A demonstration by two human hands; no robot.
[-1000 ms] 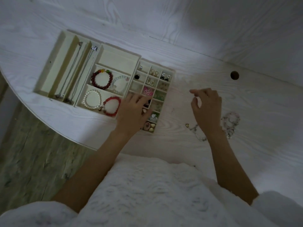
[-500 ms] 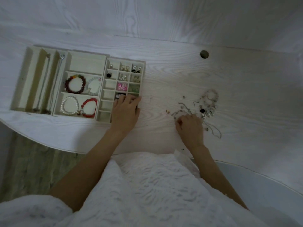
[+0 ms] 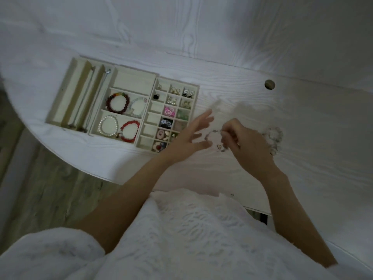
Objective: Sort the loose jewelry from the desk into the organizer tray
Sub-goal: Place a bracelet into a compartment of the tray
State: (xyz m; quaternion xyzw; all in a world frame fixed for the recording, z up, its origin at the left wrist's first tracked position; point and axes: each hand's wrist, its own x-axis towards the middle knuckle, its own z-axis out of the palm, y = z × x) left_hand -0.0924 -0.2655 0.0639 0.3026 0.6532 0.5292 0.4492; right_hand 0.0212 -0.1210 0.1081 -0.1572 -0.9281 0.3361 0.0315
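A pale beaded bracelet (image 3: pixel 212 136), lifted off the desk (image 3: pixel 262 102) just right of the organizer tray (image 3: pixel 153 83), now hangs pinched in the right hand (image 3: pixel 248 146); the left hand (image 3: pixel 189 138), off the tray, spreads toward it, so binning looks next

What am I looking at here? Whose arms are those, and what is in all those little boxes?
There is no machine here. The picture comes from a camera worn on a person's head, looking down, so you see their own two arms. They sit at a white desk. On it stands an organizer tray with many compartments: bead bracelets, like a red one and a pearl one, and small pieces in the tiny squares. The right hand pinches a pale beaded piece above the desk; the picture is too blurry to tell just what it is. The left hand is open, fingers spread, beside it. More loose jewelry lies on the desk behind the right hand.
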